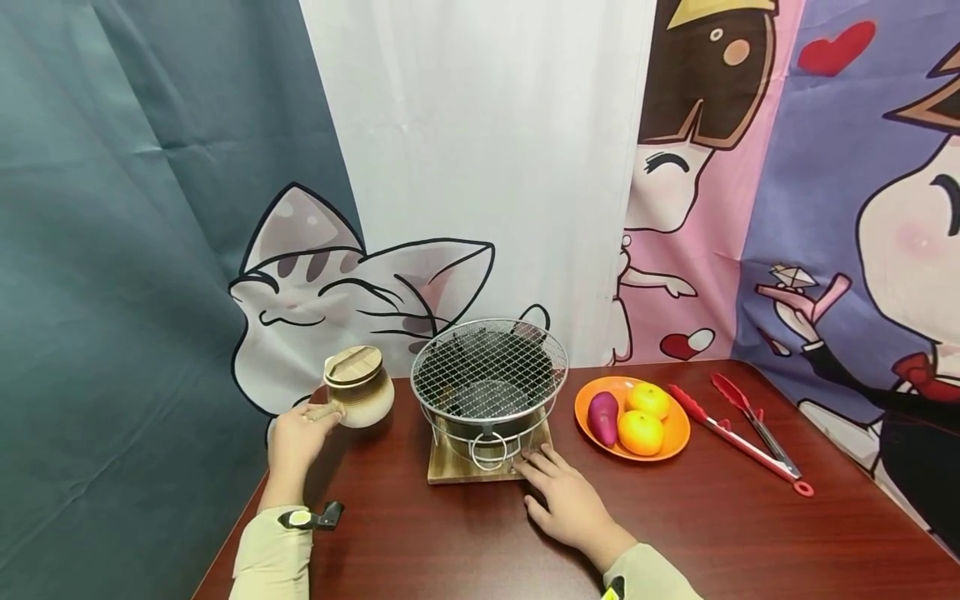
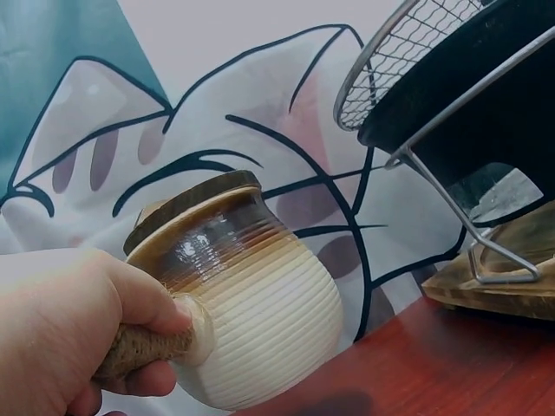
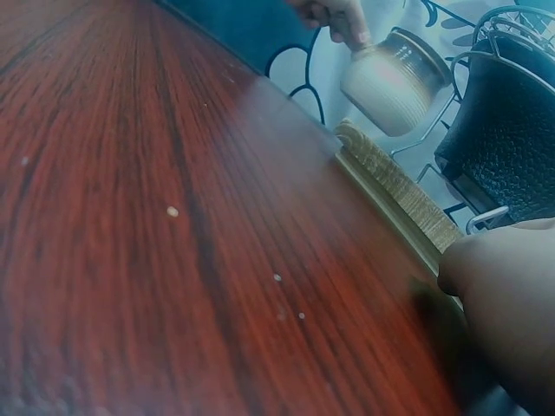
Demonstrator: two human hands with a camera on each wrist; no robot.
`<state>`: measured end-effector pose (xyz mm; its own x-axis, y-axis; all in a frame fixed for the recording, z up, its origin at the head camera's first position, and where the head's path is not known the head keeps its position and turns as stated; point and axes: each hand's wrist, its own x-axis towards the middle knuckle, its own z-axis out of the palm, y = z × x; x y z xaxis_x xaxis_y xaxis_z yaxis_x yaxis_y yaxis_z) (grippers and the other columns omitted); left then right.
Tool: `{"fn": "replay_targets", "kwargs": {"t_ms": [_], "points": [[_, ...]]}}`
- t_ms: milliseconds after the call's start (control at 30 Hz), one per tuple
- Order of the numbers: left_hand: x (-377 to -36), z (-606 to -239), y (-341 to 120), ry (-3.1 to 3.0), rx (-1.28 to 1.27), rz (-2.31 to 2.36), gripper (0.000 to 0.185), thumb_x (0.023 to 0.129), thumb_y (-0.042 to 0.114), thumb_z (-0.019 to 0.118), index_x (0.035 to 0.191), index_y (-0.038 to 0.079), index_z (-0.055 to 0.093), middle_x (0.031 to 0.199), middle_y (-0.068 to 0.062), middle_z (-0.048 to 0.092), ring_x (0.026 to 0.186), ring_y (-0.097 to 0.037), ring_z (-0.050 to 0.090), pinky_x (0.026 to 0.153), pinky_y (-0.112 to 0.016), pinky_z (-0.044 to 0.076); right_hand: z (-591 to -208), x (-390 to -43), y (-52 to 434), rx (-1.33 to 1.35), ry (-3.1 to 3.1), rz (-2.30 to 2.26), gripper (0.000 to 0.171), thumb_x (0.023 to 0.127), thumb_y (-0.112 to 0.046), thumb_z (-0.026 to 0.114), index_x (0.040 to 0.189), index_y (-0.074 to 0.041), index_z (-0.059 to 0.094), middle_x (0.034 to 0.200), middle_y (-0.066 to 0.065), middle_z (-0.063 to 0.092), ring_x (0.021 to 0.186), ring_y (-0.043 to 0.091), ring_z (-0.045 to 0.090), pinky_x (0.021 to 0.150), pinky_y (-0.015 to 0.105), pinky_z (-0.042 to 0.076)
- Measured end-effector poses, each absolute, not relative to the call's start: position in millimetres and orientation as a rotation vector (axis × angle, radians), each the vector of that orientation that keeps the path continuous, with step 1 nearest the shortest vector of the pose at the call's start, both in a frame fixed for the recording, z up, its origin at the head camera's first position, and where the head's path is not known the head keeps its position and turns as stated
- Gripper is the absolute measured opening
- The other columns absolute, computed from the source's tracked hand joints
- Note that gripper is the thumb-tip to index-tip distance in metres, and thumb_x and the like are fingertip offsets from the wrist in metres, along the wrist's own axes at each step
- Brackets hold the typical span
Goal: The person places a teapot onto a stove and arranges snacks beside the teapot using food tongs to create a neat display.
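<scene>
The left hand (image 1: 296, 440) grips the round cream-and-brown clay pot (image 1: 371, 402) by its rope-wrapped handle (image 2: 146, 347), likely carrying, so next stay level; right hand (image 1: 562, 498) spread.

You've got bare table (image 1: 405, 533) on the near side, but the grill (image 1: 491, 375) blocks the middle, only a skinny gap splits it from the pot (image 1: 367, 400), and a plate (image 1: 681, 427) plus tongs (image 1: 750, 447) crowd your right.

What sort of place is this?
Likely a staged tabletop cooking set: cartoon-printed fabric backdrop, mesh-topped grill on a wooden board, and a lidded ceramic pot held in the left hand.
</scene>
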<state>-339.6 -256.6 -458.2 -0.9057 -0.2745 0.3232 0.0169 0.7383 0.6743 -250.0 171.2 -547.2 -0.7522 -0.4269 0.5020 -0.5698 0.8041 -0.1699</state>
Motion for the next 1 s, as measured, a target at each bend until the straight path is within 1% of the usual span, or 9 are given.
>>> {"fn": "replay_targets", "kwargs": {"t_ms": [33,167,367,467,600,800,1000], "points": [[-339,-457,-257,-2.537,0.208,-0.985,0.04,0.085,0.044,0.076,0.109,0.011,0.075,0.107,-0.016,0.074,0.106,-0.041,0.066,0.087,-0.055,0.051,-547,-250,171,0.745,-2.545,0.439,0.051,0.086,-0.025,0.072,0.136,-0.016,0.065,0.141,0.008,0.06,0.135,0.041,0.049,0.111,0.052,0.04],[-338,-450,-256,-2.549,0.225,-0.993,0.045,0.085,0.047,0.075,0.112,0.011,0.074,0.112,-0.018,0.073,0.106,-0.042,0.065,0.086,-0.055,0.051,-548,-251,170,0.744,-2.546,0.441,0.051,0.086,-0.025,0.072,0.136,-0.016,0.065,0.14,0.008,0.06,0.135,0.042,0.049,0.111,0.053,0.04],[-338,-437,-253,-2.547,0.209,-1.006,0.049,0.085,0.049,0.074,0.113,0.009,0.074,0.115,-0.02,0.071,0.107,-0.044,0.064,0.088,-0.057,0.049,-549,-252,171,0.746,-2.538,0.446,0.051,0.086,-0.024,0.072,0.136,-0.015,0.065,0.14,0.009,0.061,0.134,0.042,0.05,0.11,0.053,0.041],[-338,-432,-252,-2.549,0.198,-0.991,0.049,0.085,0.049,0.074,0.114,0.008,0.074,0.122,-0.02,0.069,0.111,-0.046,0.062,0.091,-0.058,0.048,-549,-251,171,0.741,-2.533,0.45,0.051,0.085,-0.024,0.073,0.135,-0.015,0.065,0.139,0.009,0.061,0.134,0.042,0.05,0.11,0.053,0.041],[-338,-427,-251,-2.547,0.198,-0.986,0.047,0.086,0.045,0.074,0.115,0.008,0.074,0.123,-0.019,0.069,0.113,-0.045,0.062,0.093,-0.059,0.047,-550,-251,171,0.751,-2.505,0.448,0.051,0.084,-0.023,0.074,0.134,-0.014,0.066,0.137,0.01,0.062,0.131,0.043,0.052,0.108,0.054,0.043],[-336,-416,-249,-2.535,0.206,-1.029,0.046,0.086,0.046,0.074,0.117,0.011,0.074,0.124,-0.014,0.07,0.115,-0.043,0.061,0.095,-0.057,0.047,-551,-252,172,0.767,-2.473,0.444,0.05,0.083,-0.022,0.074,0.132,-0.012,0.067,0.136,0.011,0.063,0.13,0.044,0.052,0.108,0.054,0.042],[-336,-404,-246,-2.529,0.203,-1.036,0.046,0.085,0.047,0.075,0.114,0.01,0.074,0.122,-0.015,0.07,0.113,-0.043,0.062,0.092,-0.057,0.047,-552,-253,173,0.749,-2.517,0.443,0.051,0.086,-0.025,0.072,0.135,-0.015,0.065,0.14,0.009,0.061,0.134,0.041,0.05,0.11,0.052,0.041]]}}
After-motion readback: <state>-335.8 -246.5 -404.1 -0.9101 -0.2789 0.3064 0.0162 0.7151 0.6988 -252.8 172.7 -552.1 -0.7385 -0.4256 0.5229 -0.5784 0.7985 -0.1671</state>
